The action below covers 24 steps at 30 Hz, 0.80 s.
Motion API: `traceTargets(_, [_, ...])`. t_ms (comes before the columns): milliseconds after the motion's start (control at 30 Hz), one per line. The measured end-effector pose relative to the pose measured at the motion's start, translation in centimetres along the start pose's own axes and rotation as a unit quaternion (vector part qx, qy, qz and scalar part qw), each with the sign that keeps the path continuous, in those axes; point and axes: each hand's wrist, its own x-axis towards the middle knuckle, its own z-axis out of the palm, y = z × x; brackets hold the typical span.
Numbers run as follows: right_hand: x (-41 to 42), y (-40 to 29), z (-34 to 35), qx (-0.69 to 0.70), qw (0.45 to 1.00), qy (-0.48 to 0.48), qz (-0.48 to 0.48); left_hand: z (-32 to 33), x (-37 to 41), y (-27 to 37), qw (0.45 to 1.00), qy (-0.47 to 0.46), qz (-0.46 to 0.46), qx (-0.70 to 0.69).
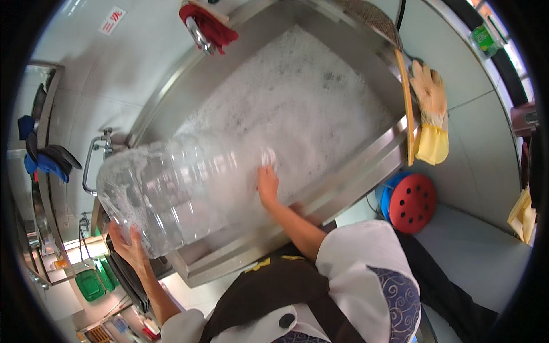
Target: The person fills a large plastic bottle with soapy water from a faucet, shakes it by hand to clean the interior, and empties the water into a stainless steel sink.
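A large clear plastic water jug (171, 193) lies tilted on its side over the near left part of a stainless steel sink (356, 171). Suds cling inside its base. My left hand (128, 242) supports the base end at the lower left, fingers spread against the plastic. At the other end, my right hand (268, 184) grips the neck, just above the foamy water (300, 94) that covers the sink's floor. The jug's neck half is blurred and looks cloudy, so its mouth is hard to make out.
A metal faucet (197, 34) with a red cloth (218, 30) overhangs the back rim. A wooden handle (405, 107) and a yellow-cuffed glove (431, 115) hang at right. Red and blue stools (411, 203) stand below them. A bent pipe (88, 167) juts at left.
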Motion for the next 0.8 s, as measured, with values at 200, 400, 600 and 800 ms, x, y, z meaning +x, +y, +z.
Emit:
traceTargets(200, [0.8, -0.6, 2.7, 0.191, 0.948, -0.135, -0.218, -9.1, 0.0, 6.6, 0.968, 0.026, -0.004, -0.251])
traceTargets(400, [-1.3, 3.4, 0.7, -0.01, 0.993, 0.013, 0.119, -2.5, 0.7, 5.5, 0.996, -0.041, 0.061, 0.04])
traceTargets(600, [-0.8, 5.9, 3.2, 0.166, 0.979, -0.107, -0.057, -8.5, 2.9, 8.5, 0.955, 0.09, 0.276, 0.054])
traceTargets(800, [-2.3, 6.0, 5.9, 0.298, 0.941, -0.128, 0.095, -7.9, 4.1, 23.7, 0.862, -0.093, 0.473, 0.16])
